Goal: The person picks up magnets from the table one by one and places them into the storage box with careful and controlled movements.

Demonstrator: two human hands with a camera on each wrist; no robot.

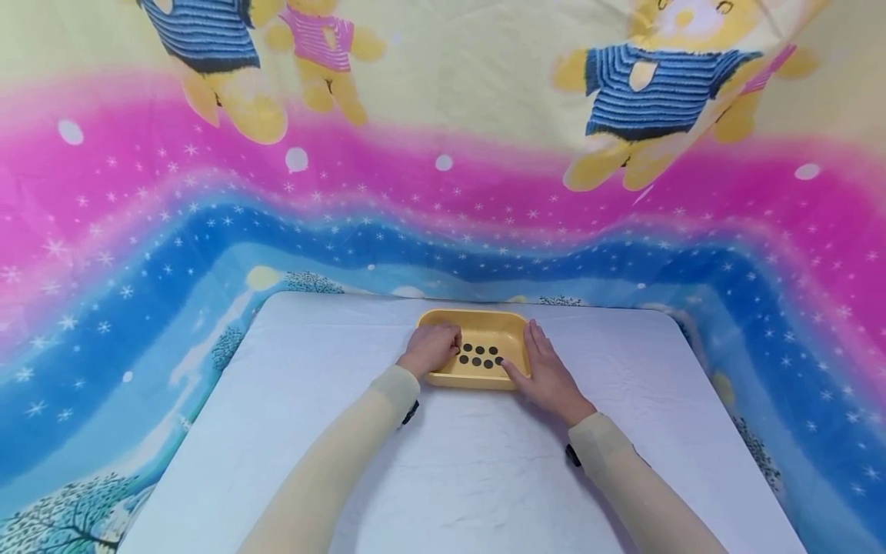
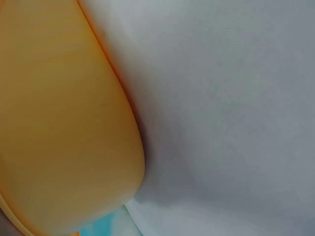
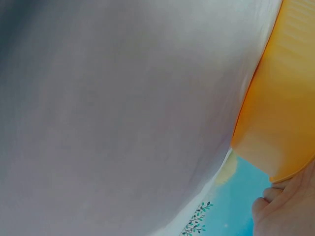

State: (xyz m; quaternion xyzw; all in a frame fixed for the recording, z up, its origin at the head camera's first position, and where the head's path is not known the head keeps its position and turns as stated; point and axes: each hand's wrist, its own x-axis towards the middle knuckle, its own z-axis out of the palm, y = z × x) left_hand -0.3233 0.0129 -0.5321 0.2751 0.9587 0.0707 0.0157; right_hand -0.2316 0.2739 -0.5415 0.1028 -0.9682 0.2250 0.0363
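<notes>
A yellow rectangular tray (image 1: 474, 381) stands near the far edge of the white table. Several small black discs (image 1: 480, 350) lie in two rows on its floor. My left hand (image 1: 432, 346) reaches over the tray's left side with curled fingers, close beside the discs; whatever is under its fingertips is hidden. My right hand (image 1: 550, 377) rests along the tray's right side with its fingers fairly straight, the thumb reaching inside beside the rightmost disc. In the right wrist view, a few fingers (image 3: 280, 196) touch the tray's rim. The left wrist view shows mainly the tray's outer wall (image 2: 69, 123).
A white cloth (image 1: 443, 477) covers the table. Behind and around it hangs a colourful curtain (image 1: 443, 192) with bears and snowflakes. Dark straps (image 1: 410, 413) show at both wrists.
</notes>
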